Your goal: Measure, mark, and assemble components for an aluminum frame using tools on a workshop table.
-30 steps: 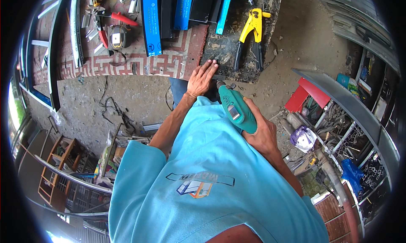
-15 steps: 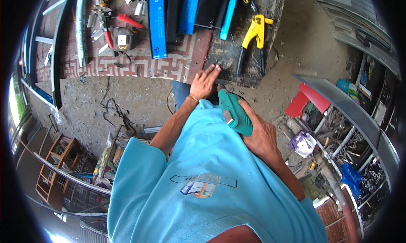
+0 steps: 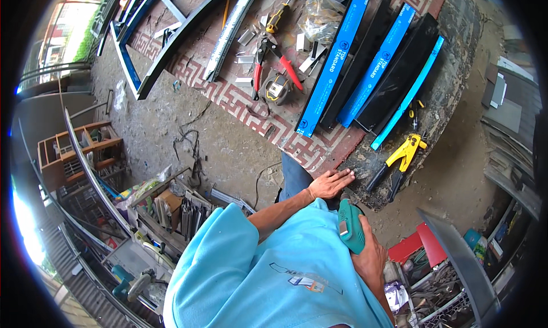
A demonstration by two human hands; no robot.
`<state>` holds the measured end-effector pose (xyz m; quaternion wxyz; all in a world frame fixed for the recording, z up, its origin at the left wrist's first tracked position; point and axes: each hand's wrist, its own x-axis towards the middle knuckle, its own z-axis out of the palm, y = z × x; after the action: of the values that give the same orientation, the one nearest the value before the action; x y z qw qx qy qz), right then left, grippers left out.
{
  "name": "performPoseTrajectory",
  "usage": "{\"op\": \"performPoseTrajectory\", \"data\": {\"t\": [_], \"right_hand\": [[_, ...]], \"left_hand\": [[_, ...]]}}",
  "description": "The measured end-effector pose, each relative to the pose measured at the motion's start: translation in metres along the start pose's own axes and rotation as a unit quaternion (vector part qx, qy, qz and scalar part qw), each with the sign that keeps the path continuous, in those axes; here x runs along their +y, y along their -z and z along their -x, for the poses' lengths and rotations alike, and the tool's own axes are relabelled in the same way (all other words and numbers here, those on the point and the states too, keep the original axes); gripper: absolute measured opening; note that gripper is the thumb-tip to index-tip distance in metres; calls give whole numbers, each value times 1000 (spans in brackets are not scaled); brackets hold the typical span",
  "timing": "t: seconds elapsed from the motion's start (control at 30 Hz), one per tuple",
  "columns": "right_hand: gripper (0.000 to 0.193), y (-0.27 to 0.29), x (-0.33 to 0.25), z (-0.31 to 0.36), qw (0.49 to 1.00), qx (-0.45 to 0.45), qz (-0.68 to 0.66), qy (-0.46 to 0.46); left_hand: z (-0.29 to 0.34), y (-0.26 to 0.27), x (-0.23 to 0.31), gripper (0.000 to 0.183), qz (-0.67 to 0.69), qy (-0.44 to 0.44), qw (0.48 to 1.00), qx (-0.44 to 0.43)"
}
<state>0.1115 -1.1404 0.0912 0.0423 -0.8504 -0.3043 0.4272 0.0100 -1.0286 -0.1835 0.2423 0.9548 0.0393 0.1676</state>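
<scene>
My right hand (image 3: 371, 255) is wrapped round the grip of a green power drill (image 3: 351, 230), held close against my shirt near the table's front edge. The drill's nose points toward the table; its tip is partly hidden. My left hand (image 3: 331, 183) lies flat on the table corner (image 3: 365, 199), fingers stretched out, holding nothing. Just right of it rests a yellow hand riveter (image 3: 406, 151) with black handles. Beyond lie several long metal profiles, some black, some covered in blue film (image 3: 334, 63).
Left of the profiles are red-handled snips (image 3: 267, 54), a tape measure (image 3: 277, 89), small metal offcuts (image 3: 246, 38) and a plastic bag (image 3: 322, 17). A dark metal frame (image 3: 154, 71) overhangs the table's left edge. Cables (image 3: 191, 140) trail across the floor. Sheet metal (image 3: 462, 259) leans at right.
The view has swung, so more of the tabletop shows and things sit at a slant. My left hand stays at the table edge and my right hand keeps the drill.
</scene>
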Motion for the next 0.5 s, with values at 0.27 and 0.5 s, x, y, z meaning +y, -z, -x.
{"op": "performPoseTrajectory", "data": {"t": [0.27, 0.5], "right_hand": [[71, 1, 4, -4, 1000, 3, -5, 5], [78, 3, 4, 0, 997, -52, 27, -46]], "left_hand": [[3, -12, -4, 61, -13, -24, 999, 43], [3, -6, 4, 55, 25, -13, 999, 31]]}}
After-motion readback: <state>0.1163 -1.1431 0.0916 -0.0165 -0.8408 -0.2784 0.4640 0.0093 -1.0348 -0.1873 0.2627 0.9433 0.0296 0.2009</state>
